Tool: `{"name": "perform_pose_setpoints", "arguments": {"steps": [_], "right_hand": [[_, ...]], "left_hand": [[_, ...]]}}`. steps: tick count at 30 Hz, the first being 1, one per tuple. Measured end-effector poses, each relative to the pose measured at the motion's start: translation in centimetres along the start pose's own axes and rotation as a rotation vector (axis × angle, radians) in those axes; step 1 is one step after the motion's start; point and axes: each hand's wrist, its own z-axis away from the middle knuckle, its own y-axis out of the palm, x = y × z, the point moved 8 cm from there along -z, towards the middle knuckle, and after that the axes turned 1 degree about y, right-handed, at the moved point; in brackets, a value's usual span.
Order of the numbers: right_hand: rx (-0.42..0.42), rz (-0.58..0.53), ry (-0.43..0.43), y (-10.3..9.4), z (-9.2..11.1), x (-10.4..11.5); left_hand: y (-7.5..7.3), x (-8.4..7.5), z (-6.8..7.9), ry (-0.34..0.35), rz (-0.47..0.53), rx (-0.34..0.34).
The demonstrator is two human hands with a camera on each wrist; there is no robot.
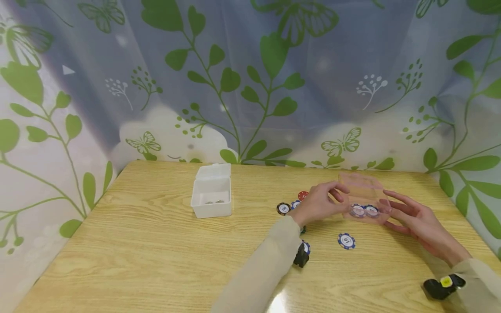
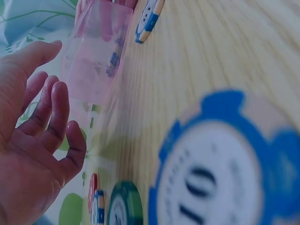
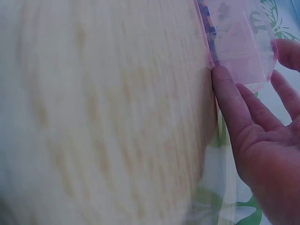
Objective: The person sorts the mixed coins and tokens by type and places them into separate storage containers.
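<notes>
A see-through pink plastic box (image 1: 364, 191) stands at the right of the table, with blue-and-white poker chips (image 1: 365, 211) inside. My right hand (image 1: 420, 226) holds its right end, thumb and fingers spread along opposite edges; in the right wrist view the fingertips (image 3: 221, 75) meet the box wall. My left hand (image 1: 321, 200) is at the box's left side, fingers loosely bent and apart from it in the left wrist view, nothing in the palm. A blue poker chip (image 1: 346, 241) marked 10 lies flat in front of the box.
Left of the box lie a black chip (image 1: 283, 208), a red chip (image 1: 303, 195) and a blue chip (image 1: 295, 204). A green chip (image 2: 124, 206) is partly hidden by the left arm in the head view. A white box (image 1: 212, 204) with raised lid holds small items. A patterned curtain hangs behind.
</notes>
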Motion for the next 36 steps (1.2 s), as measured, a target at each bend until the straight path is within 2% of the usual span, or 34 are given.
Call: {"name": "perform_pose_setpoints", "arguments": {"steps": [10,15,27,36], "right_hand": [[-0.012,0.005,0.014,-0.1,0.1,-0.1],[-0.012,0.016,0.012,-0.1,0.0,-0.1],[-0.018,0.035,0.014,-0.1,0.1,-0.1],[-0.015,0.046,0.015,-0.1,0.0,-0.1]], "left_hand": [[-0.4,0.6,1.3,-0.035,-0.032,0.073],[-0.1,0.3,1.9,-0.024,-0.075,0.141],[1.3,-1.0,2.9,0.043,-0.215,0.308],[2.8,-0.9,3.5,0.046,-0.404,0.405]]}}
